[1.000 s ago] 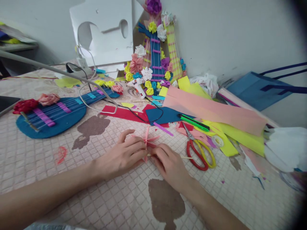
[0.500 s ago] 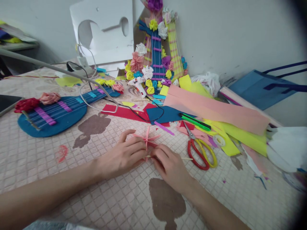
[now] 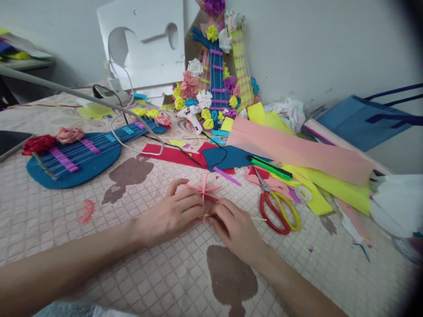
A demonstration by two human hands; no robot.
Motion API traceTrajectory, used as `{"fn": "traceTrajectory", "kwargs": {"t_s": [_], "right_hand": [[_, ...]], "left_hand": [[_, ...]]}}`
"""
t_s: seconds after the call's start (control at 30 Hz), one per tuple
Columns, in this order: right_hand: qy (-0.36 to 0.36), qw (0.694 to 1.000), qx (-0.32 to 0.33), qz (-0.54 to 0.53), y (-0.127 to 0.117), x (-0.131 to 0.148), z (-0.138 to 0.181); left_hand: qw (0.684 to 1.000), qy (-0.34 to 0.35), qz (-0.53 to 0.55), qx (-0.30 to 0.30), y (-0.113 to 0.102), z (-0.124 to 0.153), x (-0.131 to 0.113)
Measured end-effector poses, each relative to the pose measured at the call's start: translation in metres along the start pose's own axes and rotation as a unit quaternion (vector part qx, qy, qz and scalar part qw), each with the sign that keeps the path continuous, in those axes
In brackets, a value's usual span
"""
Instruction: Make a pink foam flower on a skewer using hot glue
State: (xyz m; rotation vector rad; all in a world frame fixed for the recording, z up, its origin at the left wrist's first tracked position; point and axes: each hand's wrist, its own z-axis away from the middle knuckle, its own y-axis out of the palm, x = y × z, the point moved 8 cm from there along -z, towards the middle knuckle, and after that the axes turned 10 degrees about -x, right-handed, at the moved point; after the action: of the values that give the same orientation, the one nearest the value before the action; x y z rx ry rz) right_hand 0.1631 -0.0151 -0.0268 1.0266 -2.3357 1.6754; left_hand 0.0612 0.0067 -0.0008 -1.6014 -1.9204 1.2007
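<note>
Both my hands meet at the middle of a quilted pink table cover (image 3: 139, 273). My left hand (image 3: 170, 215) pinches a small pink paper piece (image 3: 204, 190) whose strips stick out above my fingers. My right hand (image 3: 236, 229) is closed on the same piece from the right, together with a thin wooden stick (image 3: 257, 218) that pokes out toward the scissors. The middle of the paper piece is hidden by my fingers.
Red and yellow scissors (image 3: 279, 209) lie right of my hands. Beyond are a green pen (image 3: 271, 168), pink, yellow, red and blue foam sheets, a glue gun (image 3: 190, 116) with its cord, a flat blue foam guitar (image 3: 82, 154) and flower-covered guitars (image 3: 216, 75) against the wall.
</note>
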Motion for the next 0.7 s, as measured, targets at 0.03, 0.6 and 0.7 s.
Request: {"fn": "traceTrajectory", "kwargs": {"t_s": [0.03, 0.6, 0.7], "right_hand": [[0.002, 1.000, 0.002, 0.000, 0.0002, -0.0003, 0.0002], [0.004, 1.000, 0.014, -0.003, 0.0037, -0.0022, 0.0003], [-0.005, 1.000, 0.020, 0.001, 0.0052, -0.0011, 0.0009]], "left_hand": [[1.000, -0.001, 0.002, 0.001, 0.0004, 0.0004, 0.0008], [1.000, 0.014, -0.011, -0.021, 0.0013, -0.0015, -0.0031], [1.000, 0.017, -0.012, -0.019, 0.0014, -0.0008, -0.0027]]}}
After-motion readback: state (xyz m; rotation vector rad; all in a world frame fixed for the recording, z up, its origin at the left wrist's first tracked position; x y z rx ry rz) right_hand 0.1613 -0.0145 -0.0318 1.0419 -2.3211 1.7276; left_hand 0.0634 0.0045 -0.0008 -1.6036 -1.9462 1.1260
